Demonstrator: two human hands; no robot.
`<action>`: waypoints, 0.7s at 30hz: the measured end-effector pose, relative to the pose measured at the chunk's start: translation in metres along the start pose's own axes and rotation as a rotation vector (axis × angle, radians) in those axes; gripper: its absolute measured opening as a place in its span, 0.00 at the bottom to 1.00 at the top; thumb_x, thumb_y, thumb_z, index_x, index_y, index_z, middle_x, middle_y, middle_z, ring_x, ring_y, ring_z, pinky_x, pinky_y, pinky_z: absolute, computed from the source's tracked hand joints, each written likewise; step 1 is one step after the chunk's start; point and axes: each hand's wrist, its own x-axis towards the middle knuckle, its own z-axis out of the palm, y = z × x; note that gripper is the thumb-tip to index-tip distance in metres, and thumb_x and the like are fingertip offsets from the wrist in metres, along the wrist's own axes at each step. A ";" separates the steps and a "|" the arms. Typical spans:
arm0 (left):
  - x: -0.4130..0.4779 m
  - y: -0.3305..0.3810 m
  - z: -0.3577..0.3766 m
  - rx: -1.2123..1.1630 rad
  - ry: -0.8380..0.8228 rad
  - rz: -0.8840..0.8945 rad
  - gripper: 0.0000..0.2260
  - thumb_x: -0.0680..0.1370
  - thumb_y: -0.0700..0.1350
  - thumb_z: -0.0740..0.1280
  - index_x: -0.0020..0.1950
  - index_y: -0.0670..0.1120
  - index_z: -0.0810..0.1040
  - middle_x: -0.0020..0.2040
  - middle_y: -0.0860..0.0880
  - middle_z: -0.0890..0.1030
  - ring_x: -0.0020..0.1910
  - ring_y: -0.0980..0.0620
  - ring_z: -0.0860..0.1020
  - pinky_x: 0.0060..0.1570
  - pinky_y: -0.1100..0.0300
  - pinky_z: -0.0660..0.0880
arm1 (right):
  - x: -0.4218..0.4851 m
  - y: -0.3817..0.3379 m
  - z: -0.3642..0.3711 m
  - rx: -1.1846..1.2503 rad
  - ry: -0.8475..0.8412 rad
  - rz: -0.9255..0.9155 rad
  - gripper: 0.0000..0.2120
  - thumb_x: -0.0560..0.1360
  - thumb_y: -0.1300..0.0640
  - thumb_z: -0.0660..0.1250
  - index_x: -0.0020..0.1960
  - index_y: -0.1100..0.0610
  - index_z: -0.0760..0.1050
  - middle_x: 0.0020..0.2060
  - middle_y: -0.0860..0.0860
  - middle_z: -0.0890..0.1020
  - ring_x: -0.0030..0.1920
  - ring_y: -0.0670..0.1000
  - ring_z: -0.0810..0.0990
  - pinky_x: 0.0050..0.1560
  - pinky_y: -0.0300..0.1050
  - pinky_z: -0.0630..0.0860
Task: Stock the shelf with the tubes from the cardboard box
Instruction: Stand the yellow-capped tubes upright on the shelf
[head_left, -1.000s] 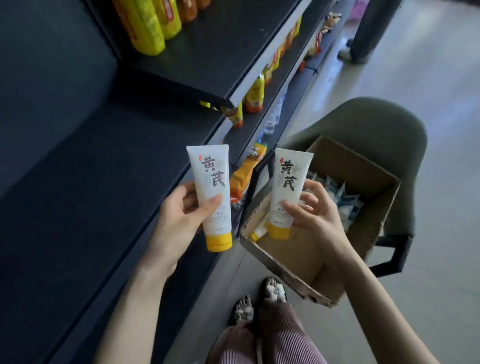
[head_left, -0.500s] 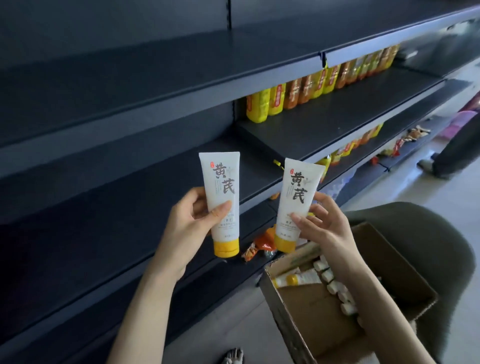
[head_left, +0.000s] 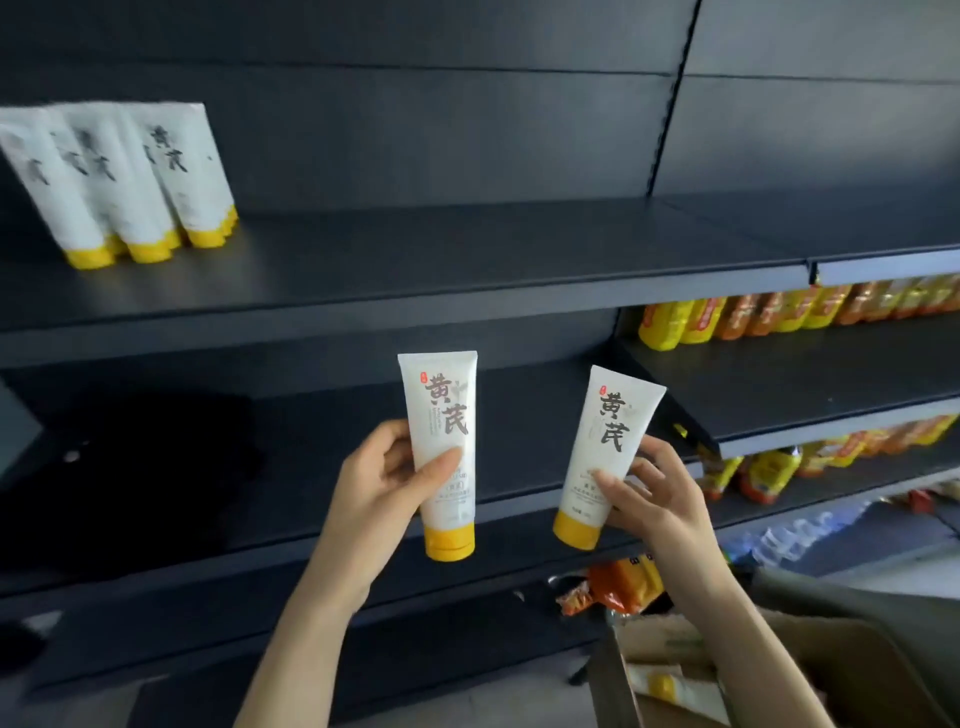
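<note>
Step in hand: by my judgement, lifting two tubes up to the shelf to stand them there.
Left hand: the left hand grips the left tube round its lower half, thumb across the front and fingers behind. The tube is upright with its yellow cap down.
Right hand: the right hand pinches the right tube low down, thumb on the front and fingers behind. This tube leans to the right at its top.
Where the tubes are: both are in the air, below the shelf board and well apart from the row of tubes at its far left.
Row: the tubes stand cap down with labels facing out. They are blurred, so I cannot tell how many deep they stand.
Cardboard box: near, low on the right, with another tube lying inside.
Doing it well: raise both tubes above the shelf's front lip and straighten the right one. Set them cap down just right of the row, labels outward.
Risk: tubes standing on their caps probably tip easily, so place one at a time without brushing the row.
</note>
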 end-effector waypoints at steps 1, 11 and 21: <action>-0.001 0.005 -0.007 -0.005 0.015 0.015 0.15 0.69 0.46 0.72 0.55 0.47 0.78 0.50 0.54 0.84 0.48 0.57 0.83 0.40 0.69 0.76 | 0.003 -0.003 0.009 0.003 -0.018 -0.016 0.20 0.68 0.55 0.71 0.59 0.53 0.73 0.49 0.53 0.84 0.49 0.54 0.84 0.40 0.45 0.81; -0.005 0.047 -0.130 0.037 0.161 0.128 0.18 0.66 0.49 0.72 0.55 0.48 0.78 0.50 0.53 0.84 0.49 0.56 0.82 0.42 0.69 0.76 | 0.027 -0.017 0.152 0.076 -0.167 -0.093 0.19 0.66 0.53 0.72 0.56 0.53 0.75 0.49 0.53 0.84 0.50 0.54 0.84 0.41 0.45 0.81; 0.011 0.069 -0.238 0.034 0.249 0.211 0.18 0.66 0.49 0.72 0.54 0.49 0.78 0.50 0.54 0.84 0.50 0.56 0.82 0.42 0.67 0.78 | 0.053 -0.042 0.283 0.221 -0.252 -0.203 0.20 0.66 0.54 0.72 0.57 0.54 0.75 0.51 0.53 0.83 0.51 0.54 0.83 0.41 0.45 0.80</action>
